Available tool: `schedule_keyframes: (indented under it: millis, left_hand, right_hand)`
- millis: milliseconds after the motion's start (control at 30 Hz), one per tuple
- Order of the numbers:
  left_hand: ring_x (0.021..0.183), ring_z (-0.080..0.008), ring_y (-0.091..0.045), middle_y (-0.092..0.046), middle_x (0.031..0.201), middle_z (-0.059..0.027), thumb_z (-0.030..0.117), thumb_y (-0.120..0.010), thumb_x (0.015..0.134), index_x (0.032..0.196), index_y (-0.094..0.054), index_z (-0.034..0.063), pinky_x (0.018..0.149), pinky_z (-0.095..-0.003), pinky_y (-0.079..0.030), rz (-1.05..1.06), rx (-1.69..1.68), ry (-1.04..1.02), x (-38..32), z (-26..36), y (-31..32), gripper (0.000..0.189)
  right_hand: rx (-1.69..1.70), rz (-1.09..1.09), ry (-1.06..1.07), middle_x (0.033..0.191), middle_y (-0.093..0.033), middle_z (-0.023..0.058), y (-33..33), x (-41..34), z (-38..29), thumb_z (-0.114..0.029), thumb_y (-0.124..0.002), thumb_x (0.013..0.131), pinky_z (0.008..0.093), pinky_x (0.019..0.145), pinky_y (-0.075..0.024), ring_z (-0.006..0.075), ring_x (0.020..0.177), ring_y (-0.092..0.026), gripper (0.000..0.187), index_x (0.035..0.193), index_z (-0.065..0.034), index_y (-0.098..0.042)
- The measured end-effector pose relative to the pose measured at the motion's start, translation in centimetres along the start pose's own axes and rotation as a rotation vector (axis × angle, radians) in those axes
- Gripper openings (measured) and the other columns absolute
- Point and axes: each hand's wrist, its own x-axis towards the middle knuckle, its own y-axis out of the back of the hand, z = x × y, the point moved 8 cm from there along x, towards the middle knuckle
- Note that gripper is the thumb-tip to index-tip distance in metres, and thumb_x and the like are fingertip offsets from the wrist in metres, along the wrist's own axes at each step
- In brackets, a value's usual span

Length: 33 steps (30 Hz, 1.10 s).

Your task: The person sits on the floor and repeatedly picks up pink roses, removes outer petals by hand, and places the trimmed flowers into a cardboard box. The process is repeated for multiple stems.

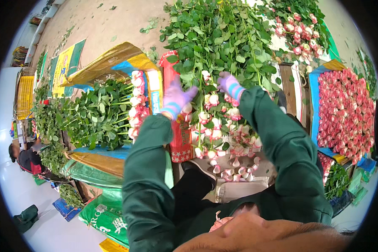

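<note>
My left hand (pixel 178 96), in a purple knit glove with blue stripes, is spread open beside a red board edge wrapped in star-patterned covering (pixel 180 138). My right hand (pixel 230 85), gloved alike, has bent fingers over the rose stems; whether it grips one is hidden. Before me lies a heap of long leafy rose stems (pixel 217 37). Their white-and-pink rose heads (pixel 213 100) point towards me, below and between my hands. Loose petals (pixel 236 171) lie scattered nearer my body.
To the left, roses (pixel 137 105) lie in a row inside a folded woven sack (pixel 104 60). At the right stands a dense pink rose bundle (pixel 346 113) in a blue-lined wrap. More roses (pixel 297 34) lie far right. A person (pixel 30 157) is at far left, near a yellow crate (pixel 25 96).
</note>
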Motion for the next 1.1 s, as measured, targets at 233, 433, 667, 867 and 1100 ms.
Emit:
schedule_keyframes:
  millis: [233,433,667,867,1100]
  left_hand:
    - [0.131,-0.0376,-0.036,-0.026,0.149,-0.0187,0.036,-0.073,0.073,0.148,-0.012,0.0098,0.103,-0.0495,-0.037,-0.091,0.368,0.12,2.7,-1.2,-8.9,0.1]
    - [0.119,-0.0379,-0.051,-0.051,0.129,-0.0243,0.014,-0.065,0.074,0.141,-0.032,0.0054,0.101,-0.0402,-0.041,-0.113,-0.052,0.115,4.4,-3.4,-7.5,0.075]
    - [0.089,-0.0172,-0.06,-0.064,0.104,-0.0109,0.0,-0.067,0.072,0.133,-0.044,0.0006,0.08,-0.0283,-0.049,-0.168,-0.38,-0.042,6.8,-4.7,-1.7,0.065]
    - [0.074,-0.0134,-0.063,-0.066,0.097,-0.0085,0.001,-0.058,0.082,0.132,-0.043,-0.003,0.067,-0.0243,-0.053,-0.265,-0.628,-0.215,6.2,3.4,6.0,0.053]
    - [0.083,-0.0142,-0.062,-0.063,0.11,-0.0096,-0.006,-0.058,0.081,0.137,-0.038,-0.0035,0.072,-0.0238,-0.051,-0.055,-0.55,-0.127,-5.3,10.0,3.4,0.059]
  right_hand:
    - [-0.692,0.042,0.034,0.12,-0.057,0.0267,-2.8,1.4,-4.6,-0.025,-0.065,0.079,0.0399,0.096,-0.0452,0.0378,0.111,-0.057,0.08,0.144,-0.0011,-0.024]
    - [-0.686,0.059,-0.019,0.108,-0.063,0.0266,-2.5,1.9,-3.1,-0.017,-0.066,0.073,0.0398,0.091,-0.0483,0.0369,0.099,-0.063,0.091,0.149,-0.0092,-0.017]
    - [-0.192,-0.243,0.529,0.1,-0.064,0.0155,1.6,1.0,-11.9,0.005,-0.061,0.073,0.0374,0.083,-0.049,0.0275,0.096,-0.062,0.033,0.106,-0.003,-0.062]
    - [-0.384,0.045,0.718,0.097,-0.065,0.0193,8.4,-1.9,-21.6,-0.02,-0.072,0.07,0.0329,0.077,-0.0494,0.0263,0.086,-0.063,0.046,0.107,0.0033,-0.058]
    - [-0.195,-0.047,0.495,0.106,-0.063,0.0242,14.2,-16.1,-13.4,-0.021,-0.068,0.072,0.0382,0.082,-0.0493,0.0289,0.086,-0.064,0.056,0.122,0.0013,-0.053]
